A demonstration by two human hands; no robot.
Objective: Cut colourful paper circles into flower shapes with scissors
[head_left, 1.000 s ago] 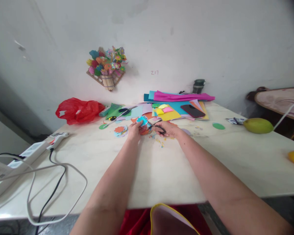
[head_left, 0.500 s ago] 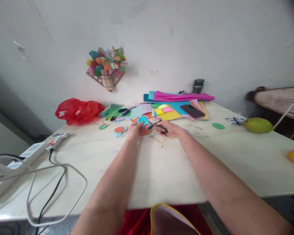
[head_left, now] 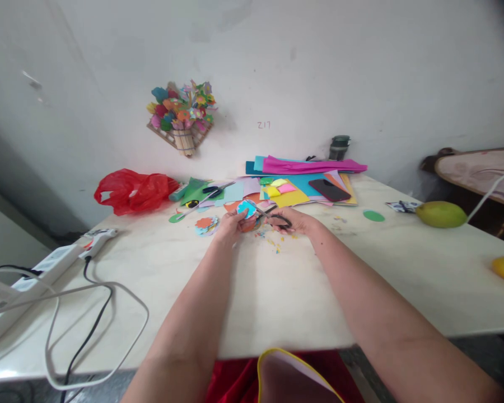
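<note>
Between the fingers of my left hand [head_left: 234, 221] is a blue paper flower [head_left: 246, 209] with a scalloped edge. My right hand [head_left: 294, 219] is closed around the black handles of a pair of scissors [head_left: 282, 220], their blades pointing left at the flower's edge. Under the hands lie orange paper pieces [head_left: 248, 226], partly hidden. Small coloured paper scraps [head_left: 277, 246] are scattered on the table just below. Left of my left hand sits a small pile of cut flowers [head_left: 205, 224], an orange one on top.
Coloured paper sheets [head_left: 298, 196] with a phone [head_left: 330, 190] lie at the back. Another pair of scissors [head_left: 213, 192] and a red plastic bag [head_left: 136, 190] are back left. Cables and a power strip [head_left: 54, 263] occupy the left; a mango [head_left: 442, 215] sits right.
The blue flower has turned slightly and shifted a little in my left hand. The scissors have opened wider, and my right hand has moved only slightly.
</note>
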